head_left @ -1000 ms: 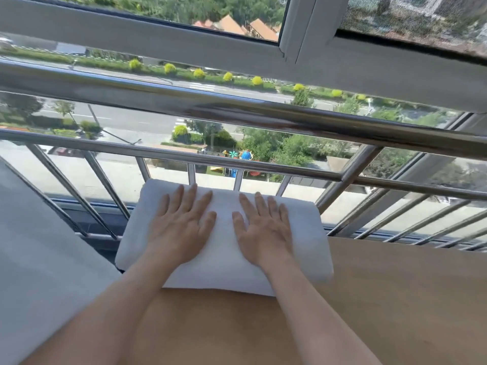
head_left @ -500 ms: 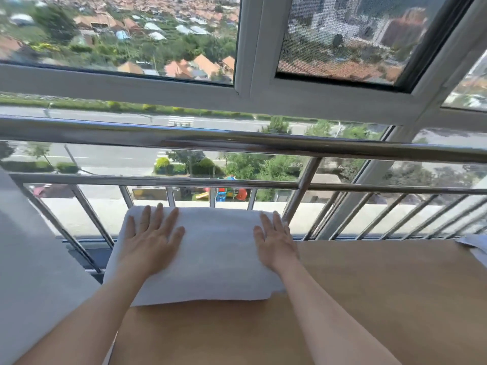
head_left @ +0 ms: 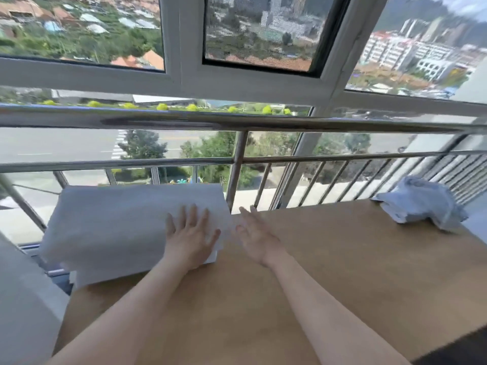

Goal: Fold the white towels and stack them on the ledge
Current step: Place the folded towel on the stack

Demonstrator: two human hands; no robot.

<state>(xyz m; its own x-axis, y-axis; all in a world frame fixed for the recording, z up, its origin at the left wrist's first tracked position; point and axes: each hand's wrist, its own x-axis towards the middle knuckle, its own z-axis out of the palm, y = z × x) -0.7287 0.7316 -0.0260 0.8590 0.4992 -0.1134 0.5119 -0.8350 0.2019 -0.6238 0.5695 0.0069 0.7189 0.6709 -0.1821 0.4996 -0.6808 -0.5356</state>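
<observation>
Left hand [head_left: 191,234]: palm down on the right-hand end of the folded towel [head_left: 123,225].
Left fingers [head_left: 193,216]: straight and spread apart, lying flat on the cloth; they grip nothing.
Right hand [head_left: 258,239]: over the bare worktop [head_left: 329,272], just beside the folded towel's right edge and clear of it.
Right fingers [head_left: 250,219]: straight and loosely spread, holding nothing; whether they touch the worktop cannot be told.
Folded towel: white, lying at the far left corner of the worktop, its far edge close to the railing [head_left: 237,122]; its left end reaches past the worktop's left edge, and a lower layer shows along its near edge.
Crumpled towel [head_left: 421,204]: pale, in an unfolded heap at the far right corner of the worktop, near the railing bars, well apart from both hands.
Worktop: brown and flat, running along the railing.
Railing: polished metal with upright bars, standing in front of the window frame [head_left: 181,80].
</observation>
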